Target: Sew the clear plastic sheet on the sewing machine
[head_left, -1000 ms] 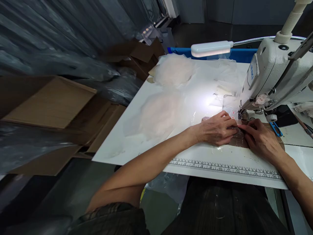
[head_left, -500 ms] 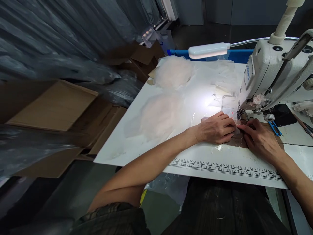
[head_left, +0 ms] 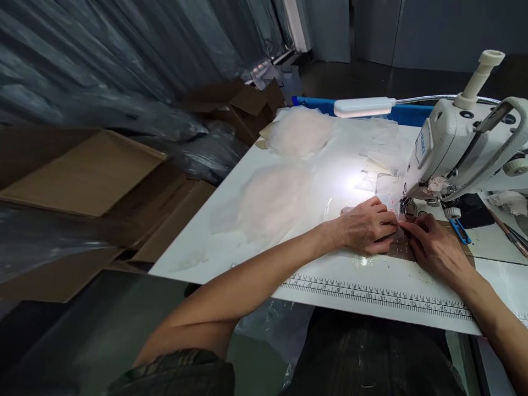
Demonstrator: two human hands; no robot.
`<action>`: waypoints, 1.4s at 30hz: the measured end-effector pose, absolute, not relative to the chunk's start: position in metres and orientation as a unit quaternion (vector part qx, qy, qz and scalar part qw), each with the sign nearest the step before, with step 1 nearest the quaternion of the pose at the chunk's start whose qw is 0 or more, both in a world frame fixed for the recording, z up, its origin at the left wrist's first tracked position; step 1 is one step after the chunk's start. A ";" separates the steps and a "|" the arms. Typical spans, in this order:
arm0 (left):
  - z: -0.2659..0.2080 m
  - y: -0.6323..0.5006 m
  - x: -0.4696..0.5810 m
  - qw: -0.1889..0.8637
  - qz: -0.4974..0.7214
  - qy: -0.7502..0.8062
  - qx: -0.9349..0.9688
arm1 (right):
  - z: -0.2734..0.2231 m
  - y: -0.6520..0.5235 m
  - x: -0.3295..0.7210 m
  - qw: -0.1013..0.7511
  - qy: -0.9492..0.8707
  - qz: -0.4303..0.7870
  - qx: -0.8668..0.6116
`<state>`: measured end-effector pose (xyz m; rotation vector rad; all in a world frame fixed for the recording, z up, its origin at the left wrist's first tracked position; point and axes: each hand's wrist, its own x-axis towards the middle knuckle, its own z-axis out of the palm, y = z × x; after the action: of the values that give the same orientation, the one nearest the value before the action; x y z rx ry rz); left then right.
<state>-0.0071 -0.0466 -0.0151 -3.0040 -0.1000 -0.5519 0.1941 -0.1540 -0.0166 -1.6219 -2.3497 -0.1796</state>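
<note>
My left hand [head_left: 368, 226] rests on the table just left of the sewing machine [head_left: 443, 148], fingers curled and pressed together on a thin, pale, sheer piece of fabric. Facing it, my right hand [head_left: 439, 245] pinches with thumb and forefinger at the same spot, close in front of the presser foot [head_left: 403, 205]. Most of the fabric is covered by my fingers; a pinkish bit [head_left: 345, 210] shows beside my left wrist.
Two piles of pale sheer pieces, one nearer [head_left: 272, 201] and one farther [head_left: 301, 132], lie to the left. A lamp [head_left: 364, 106] hangs over the table. Blue thread snips [head_left: 460, 231] and a dark phone-like slab [head_left: 476, 210] lie right. Cardboard boxes [head_left: 82, 170] stand left of the table.
The view has shifted, so the machine and table sit lower in the picture. Both hands keep nearly the same place and grip by the presser foot.
</note>
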 end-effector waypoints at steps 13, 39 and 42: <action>-0.011 -0.046 -0.005 0.021 -0.148 -0.046 -0.988 | -0.008 -0.149 0.184 0.035 -0.785 -0.023 -0.619; -0.006 -0.035 -0.006 -0.003 -0.083 -0.079 -0.993 | -0.015 -0.147 0.182 0.012 -0.766 -0.066 -0.640; -0.005 -0.032 -0.006 -0.002 -0.073 -0.082 -0.994 | -0.010 -0.145 0.178 -0.020 -0.756 -0.053 -0.653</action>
<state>-0.0056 -0.0321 -0.0050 -3.1268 -0.2579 -0.2293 0.1778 -0.1449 -0.0105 -2.0765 -2.4039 -0.1680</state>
